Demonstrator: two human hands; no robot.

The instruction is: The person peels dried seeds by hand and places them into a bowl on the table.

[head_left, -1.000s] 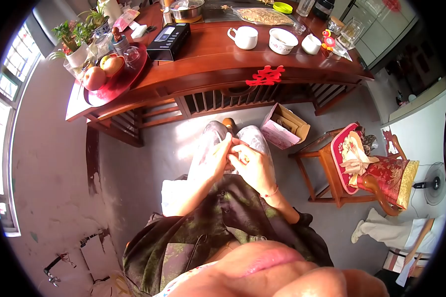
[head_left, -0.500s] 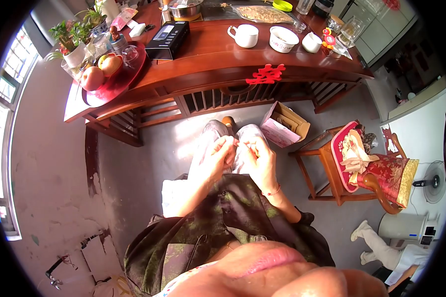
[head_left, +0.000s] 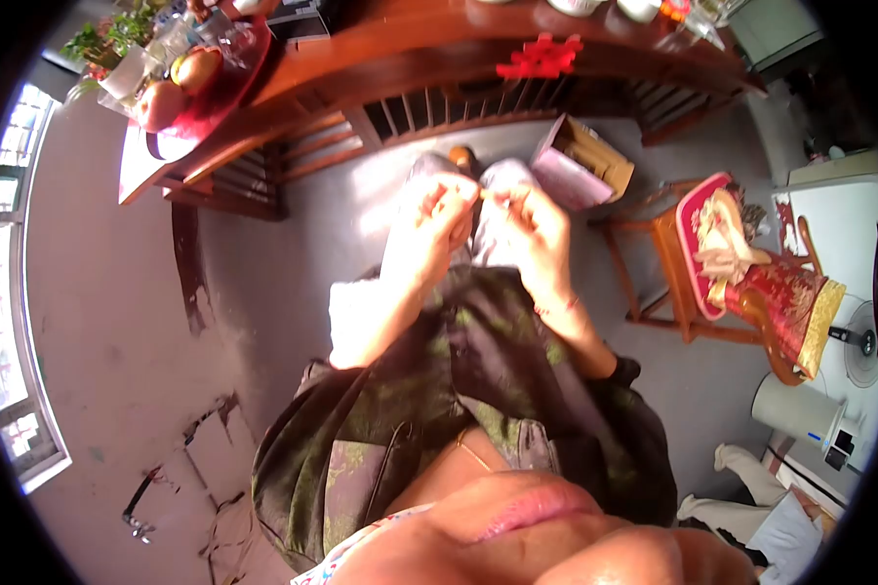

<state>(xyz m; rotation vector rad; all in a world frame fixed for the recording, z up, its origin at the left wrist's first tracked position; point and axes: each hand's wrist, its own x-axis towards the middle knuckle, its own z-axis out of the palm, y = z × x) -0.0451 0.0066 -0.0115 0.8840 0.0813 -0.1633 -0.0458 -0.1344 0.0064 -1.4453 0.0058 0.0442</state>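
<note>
Left hand [head_left: 441, 222] and right hand [head_left: 535, 232], pressed together one second earlier, have drawn slightly apart; the view has also dipped, so that the table [head_left: 410, 83] sits higher at the far side. Fingers of both hands are bent inward, with the fingertips brought close together over the knees; whether they meet, and whether anything small is pinched between them, cannot be told. Pale trousers [head_left: 498, 246], the nearest thing discernible, lie directly beneath the hands. A red cord [head_left: 556, 307] encircles the right wrist. Farther off, to the right, an open cardboard box [head_left: 568, 177] rests on the floor before the table, whose front edge bears a red cutout [head_left: 539, 57]. Fruit [head_left: 161, 105] lies at far left. Right of the hands stands a wooden chair [head_left: 671, 292] with a red-and-gold cushion [head_left: 776, 302], just beside a fan [head_left: 861, 341].
</note>
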